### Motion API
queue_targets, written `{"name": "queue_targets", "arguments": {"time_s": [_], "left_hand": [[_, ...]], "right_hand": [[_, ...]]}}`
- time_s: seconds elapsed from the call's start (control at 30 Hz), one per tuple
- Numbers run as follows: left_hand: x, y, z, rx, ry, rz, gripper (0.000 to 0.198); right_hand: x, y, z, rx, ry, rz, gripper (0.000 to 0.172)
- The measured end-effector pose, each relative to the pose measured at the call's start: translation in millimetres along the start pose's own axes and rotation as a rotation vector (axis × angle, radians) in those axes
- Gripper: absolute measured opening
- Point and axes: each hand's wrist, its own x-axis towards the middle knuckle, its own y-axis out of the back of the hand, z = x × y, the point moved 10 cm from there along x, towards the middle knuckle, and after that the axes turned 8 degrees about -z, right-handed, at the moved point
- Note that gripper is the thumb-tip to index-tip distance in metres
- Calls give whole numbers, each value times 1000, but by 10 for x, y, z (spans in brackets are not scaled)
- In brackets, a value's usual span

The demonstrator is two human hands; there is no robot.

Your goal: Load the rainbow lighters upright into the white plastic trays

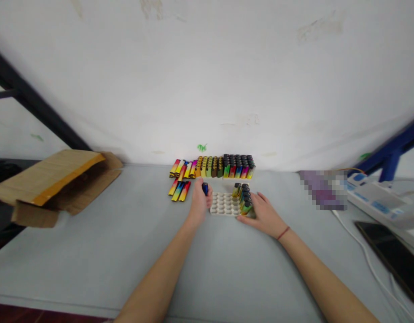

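My left hand (199,202) is closed around a lighter with a dark blue top (205,188), just off the left end of a white tray (223,208) with round holes. Most of the lighter is hidden by the fingers. At the tray's right end, my right hand (263,213) grips the side, its thumb along the front corner. A column of upright dark-topped lighters (246,197) fills the tray's right side, and a yellowish lighter (236,190) stands at the back of the neighbouring column. The tray's other holes hold nothing.
Behind the tray stand a block of dark-topped lighters (238,166) and a block of gold and brown ones (209,167). Colourful lighters or sleeves (181,190) lie flat on the left. A cardboard box (68,179) is far left; a phone (391,255) and power strips (378,197) are right.
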Motion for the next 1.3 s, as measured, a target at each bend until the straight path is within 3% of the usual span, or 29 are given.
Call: {"name": "queue_targets", "arguments": {"time_s": [0.27,0.57,0.87,1.03,1.17,1.3], "left_hand": [[27,84,-4,50,-20,88,44],[7,49,-63,4,28,54,58],[28,56,-21,-14,26,67,45],[46,101,-58,-23,9,79,49],[64,119,-3,91,-103,84,53],[-15,-8,190,327,-371,15,31]], "right_hand": [[3,-2,9,-17,5,0,79],[0,2,7,-3,-1,5,79],[-3,4,7,2,16,18,79],[4,-9,11,7,4,5,79],[2,3,5,6,3,15,78],[2,5,-6,4,7,7,79]]}}
